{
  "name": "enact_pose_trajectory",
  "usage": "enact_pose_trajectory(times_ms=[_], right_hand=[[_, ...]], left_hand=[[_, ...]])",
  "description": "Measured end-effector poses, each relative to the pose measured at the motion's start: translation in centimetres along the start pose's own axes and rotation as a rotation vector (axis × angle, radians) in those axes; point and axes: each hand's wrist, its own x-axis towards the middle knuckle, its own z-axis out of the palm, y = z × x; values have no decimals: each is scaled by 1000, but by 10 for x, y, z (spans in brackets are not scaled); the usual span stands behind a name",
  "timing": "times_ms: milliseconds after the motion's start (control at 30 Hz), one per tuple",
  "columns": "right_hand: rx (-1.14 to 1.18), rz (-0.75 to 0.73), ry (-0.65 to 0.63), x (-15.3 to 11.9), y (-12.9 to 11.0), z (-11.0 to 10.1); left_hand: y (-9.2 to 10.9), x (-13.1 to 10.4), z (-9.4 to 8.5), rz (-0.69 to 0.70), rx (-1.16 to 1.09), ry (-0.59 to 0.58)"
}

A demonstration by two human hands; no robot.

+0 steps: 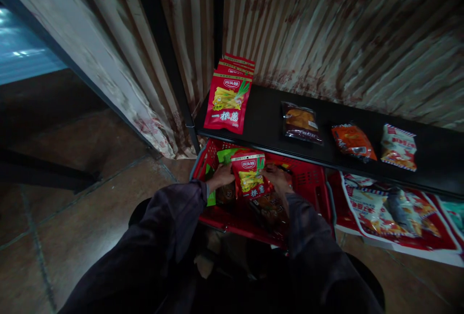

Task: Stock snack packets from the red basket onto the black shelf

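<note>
A red snack bag (249,174) with yellow sticks pictured on it is held upright between my two hands, over a red plastic basket (308,178). My left hand (222,177) grips its left edge, and my right hand (277,176) has the right edge. Other packets lie in the basket below, among them a green one (210,193) at the left and brown-looking packets (266,207) under my right hand. Similar red bags (228,101) stand overlapped at the left end of the black shelf (263,111), just beyond the basket.
Along the shelf lie a dark purple packet (300,123), an orange packet (352,141) and a white-and-red packet (398,147). A second basket (346,198) with large bags stands at the right. Black posts (166,48) and a patterned curtain (308,28) border the shelf.
</note>
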Motion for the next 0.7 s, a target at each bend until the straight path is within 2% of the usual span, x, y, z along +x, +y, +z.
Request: enact_pose_trajectory(times_ms=[133, 333, 500, 600, 700], right_hand=[[131, 94, -1, -17, -11, -17], [383, 102, -15, -79, -35, -63], [593, -117, 367, -118, -41, -102], [617, -143, 457, -128, -47, -108], [630, -144, 465, -130, -53, -97]], left_hand=[[14, -6, -3, 84, 126, -99], [35, -20, -8, 202, 239, -214], [38, -26, -20, 191, 322, -177], [37, -28, -28, 152, 353, -197], [40, -31, -39, 160, 353, -237]])
